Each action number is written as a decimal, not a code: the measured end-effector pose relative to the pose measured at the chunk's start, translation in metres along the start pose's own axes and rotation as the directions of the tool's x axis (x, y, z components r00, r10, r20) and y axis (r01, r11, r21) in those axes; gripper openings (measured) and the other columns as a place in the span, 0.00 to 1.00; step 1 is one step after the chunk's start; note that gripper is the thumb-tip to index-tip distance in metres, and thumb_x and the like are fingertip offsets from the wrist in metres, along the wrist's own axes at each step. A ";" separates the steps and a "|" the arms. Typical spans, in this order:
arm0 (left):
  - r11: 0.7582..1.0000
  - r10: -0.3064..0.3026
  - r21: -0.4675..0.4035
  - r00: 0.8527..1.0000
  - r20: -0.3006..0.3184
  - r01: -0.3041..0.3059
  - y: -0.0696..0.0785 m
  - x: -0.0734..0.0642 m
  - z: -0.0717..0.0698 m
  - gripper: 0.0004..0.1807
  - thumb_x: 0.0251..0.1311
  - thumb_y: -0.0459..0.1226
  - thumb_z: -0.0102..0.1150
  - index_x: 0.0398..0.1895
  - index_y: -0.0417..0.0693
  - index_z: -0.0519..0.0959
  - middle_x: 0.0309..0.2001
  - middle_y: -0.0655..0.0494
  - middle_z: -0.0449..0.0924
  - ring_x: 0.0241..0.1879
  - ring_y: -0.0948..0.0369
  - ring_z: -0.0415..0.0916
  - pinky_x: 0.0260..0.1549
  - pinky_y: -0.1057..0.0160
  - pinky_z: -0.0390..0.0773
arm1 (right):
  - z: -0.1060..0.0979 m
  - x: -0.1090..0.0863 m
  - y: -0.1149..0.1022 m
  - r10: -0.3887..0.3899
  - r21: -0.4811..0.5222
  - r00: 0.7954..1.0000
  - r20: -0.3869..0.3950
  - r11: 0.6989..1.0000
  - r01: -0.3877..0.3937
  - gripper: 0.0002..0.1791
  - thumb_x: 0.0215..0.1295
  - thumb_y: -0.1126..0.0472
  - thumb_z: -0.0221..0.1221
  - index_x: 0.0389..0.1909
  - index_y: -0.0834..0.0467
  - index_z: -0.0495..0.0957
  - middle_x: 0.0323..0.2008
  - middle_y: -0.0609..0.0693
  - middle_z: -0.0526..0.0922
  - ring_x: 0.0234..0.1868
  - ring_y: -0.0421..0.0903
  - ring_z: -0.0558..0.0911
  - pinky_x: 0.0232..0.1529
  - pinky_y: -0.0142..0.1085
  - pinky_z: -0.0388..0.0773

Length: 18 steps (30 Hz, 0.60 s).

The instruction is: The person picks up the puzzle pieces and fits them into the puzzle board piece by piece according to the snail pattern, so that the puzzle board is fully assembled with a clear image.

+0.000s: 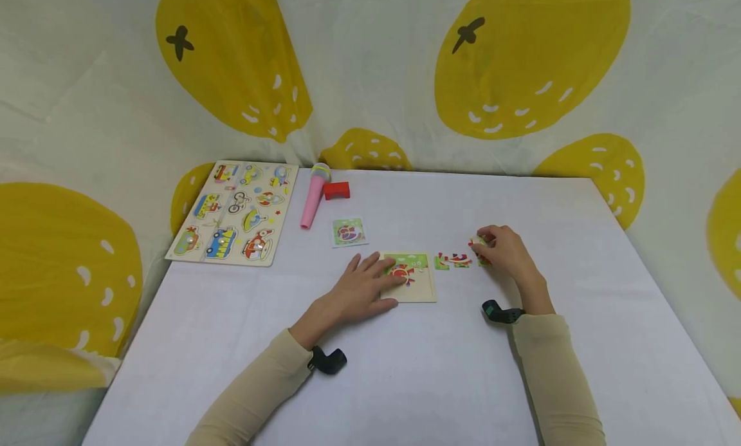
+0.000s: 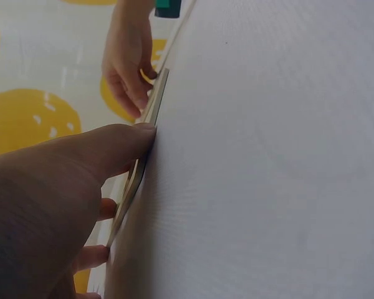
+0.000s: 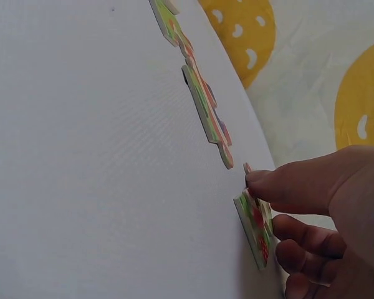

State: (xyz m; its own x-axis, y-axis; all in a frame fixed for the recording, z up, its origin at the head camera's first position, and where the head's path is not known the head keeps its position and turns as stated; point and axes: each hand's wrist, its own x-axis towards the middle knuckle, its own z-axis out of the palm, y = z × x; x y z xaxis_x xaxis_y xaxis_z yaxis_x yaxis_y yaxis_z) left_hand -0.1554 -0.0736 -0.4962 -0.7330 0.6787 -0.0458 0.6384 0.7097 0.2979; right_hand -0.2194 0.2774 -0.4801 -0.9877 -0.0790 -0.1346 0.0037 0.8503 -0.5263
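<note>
A square wooden puzzle board (image 1: 427,293) lies on the table, with green and red pieces set in its upper part. My left hand (image 1: 365,288) rests on its left side, fingers spread; in the left wrist view the thumb (image 2: 134,140) lies along the board's near edge. Just right of the board, loose jigsaw pieces (image 1: 454,260) with green and red print lie in a row. At the row's right end my right hand (image 1: 509,256) pinches a jigsaw piece (image 3: 254,230) between thumb and fingers, low over the cloth. The fingers partly hide that piece.
A small picture card (image 1: 349,232) lies behind the board. Farther back are a pink toy microphone (image 1: 314,198) and a red block (image 1: 337,190). A large vehicle puzzle board (image 1: 231,214) sits at the back left. The white table (image 1: 428,381) ends at a patterned curtain (image 1: 370,66).
</note>
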 end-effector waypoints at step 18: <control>1.000 0.001 0.010 1.000 -0.014 -0.001 -0.001 0.004 -0.001 0.28 0.69 0.59 0.51 0.71 0.71 0.69 0.77 0.56 0.59 0.79 0.46 0.50 0.75 0.35 0.48 | -0.003 0.005 0.001 0.027 0.096 0.999 -0.021 0.995 -0.025 0.24 0.71 0.57 0.59 0.60 0.67 0.67 0.46 0.61 0.73 0.46 0.56 0.74 0.44 0.41 0.73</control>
State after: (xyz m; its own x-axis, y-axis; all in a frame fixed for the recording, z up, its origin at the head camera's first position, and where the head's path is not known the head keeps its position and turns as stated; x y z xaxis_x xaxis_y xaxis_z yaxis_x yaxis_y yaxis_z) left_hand -0.1593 -0.0716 -0.4959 -0.7357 0.6766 -0.0317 0.6414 0.7109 0.2885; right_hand -0.2247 0.2798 -0.4790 -0.9904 -0.0448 -0.1308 0.0433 0.7978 -0.6013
